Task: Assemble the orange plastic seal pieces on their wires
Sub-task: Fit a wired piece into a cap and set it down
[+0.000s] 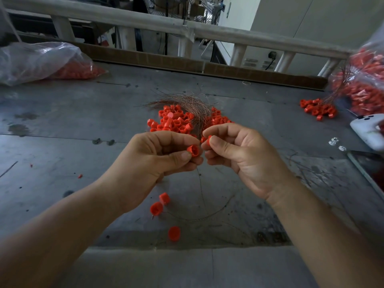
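Orange seal pieces, heap (pixel 176 121): centre of the frame, on the grey table (pixel 62 142), just above the hands. Small caps, loosely piled.

Wires, bundle (pixel 187 102): thin coppery strands lying across the top of the heap, fanning toward the left.

Left hand (pixel 164 161): centre of the frame, fingers curled. Thumb and fingertips grip one orange cap (pixel 193 151), its hollow end turned toward the camera.

Right hand (pixel 234 156): just right of the left hand. Thumb and forefinger pinch a smaller orange piece (pixel 208 139). The two held parts sit close together; whether they touch cannot be told.

Loose caps, three: lower centre, on the table below the left hand. Two lie together (pixel 160 203); the third cap (pixel 174 233) lies apart, lower down.

Single wire (pixel 202 196): thin strand on the table below the hands.

Clear bag (pixel 41 61): upper left, slumped on the table, orange parts inside.

Second bag (pixel 365 80): right edge, blurred, packed with orange parts and wires. A small heap (pixel 315 110) lies beside it.

White device (pixel 367 129): right edge, dark buttons, partly cut off by the frame.

Pale rail (pixel 124 17): across the top, behind the table.
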### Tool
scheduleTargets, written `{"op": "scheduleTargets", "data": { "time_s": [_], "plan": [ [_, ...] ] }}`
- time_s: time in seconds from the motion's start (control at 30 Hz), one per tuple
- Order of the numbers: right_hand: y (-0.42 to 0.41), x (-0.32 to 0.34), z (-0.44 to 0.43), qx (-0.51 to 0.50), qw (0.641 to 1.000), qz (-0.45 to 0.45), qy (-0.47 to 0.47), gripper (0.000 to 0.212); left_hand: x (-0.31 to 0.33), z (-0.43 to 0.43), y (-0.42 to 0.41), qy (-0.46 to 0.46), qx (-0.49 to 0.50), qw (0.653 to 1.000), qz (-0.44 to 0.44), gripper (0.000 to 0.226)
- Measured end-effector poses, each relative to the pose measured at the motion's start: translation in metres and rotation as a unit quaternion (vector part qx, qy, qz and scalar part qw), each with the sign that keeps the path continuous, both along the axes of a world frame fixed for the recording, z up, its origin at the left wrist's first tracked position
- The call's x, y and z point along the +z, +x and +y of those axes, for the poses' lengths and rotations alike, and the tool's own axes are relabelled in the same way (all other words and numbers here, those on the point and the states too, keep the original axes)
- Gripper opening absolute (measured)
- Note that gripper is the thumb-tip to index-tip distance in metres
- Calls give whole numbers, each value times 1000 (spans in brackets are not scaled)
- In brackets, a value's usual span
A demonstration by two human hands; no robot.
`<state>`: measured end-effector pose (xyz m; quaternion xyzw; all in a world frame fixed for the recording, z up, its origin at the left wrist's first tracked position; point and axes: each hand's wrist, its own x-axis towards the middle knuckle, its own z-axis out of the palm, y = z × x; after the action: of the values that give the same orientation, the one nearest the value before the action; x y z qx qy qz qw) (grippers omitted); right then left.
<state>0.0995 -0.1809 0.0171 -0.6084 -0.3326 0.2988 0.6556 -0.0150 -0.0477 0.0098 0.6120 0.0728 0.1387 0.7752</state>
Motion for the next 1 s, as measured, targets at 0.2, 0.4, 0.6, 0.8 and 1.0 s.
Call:
{"op": "scheduleTargets", "data": {
  "time_s": [0.2,0.4,0.6,0.8,1.0],
  "plan": [
    [-10,-4,6,-53,975,-214,33,14,-2,0,1,20,44,999,5,24],
    [-14,-9,6,-65,944,-322,17,26,-3,-2,3,49,58,997,12,26],
    [-14,-10,6,-78,935,-347,8,30,-3,-3,2,76,70,995,13,24],
    [-13,-10,5,-91,930,-355,9,29,-3,-5,3,92,75,993,10,23],
    [-12,-10,4,-96,919,-382,11,25,-3,-4,2,90,67,994,9,23]
  ]
}}
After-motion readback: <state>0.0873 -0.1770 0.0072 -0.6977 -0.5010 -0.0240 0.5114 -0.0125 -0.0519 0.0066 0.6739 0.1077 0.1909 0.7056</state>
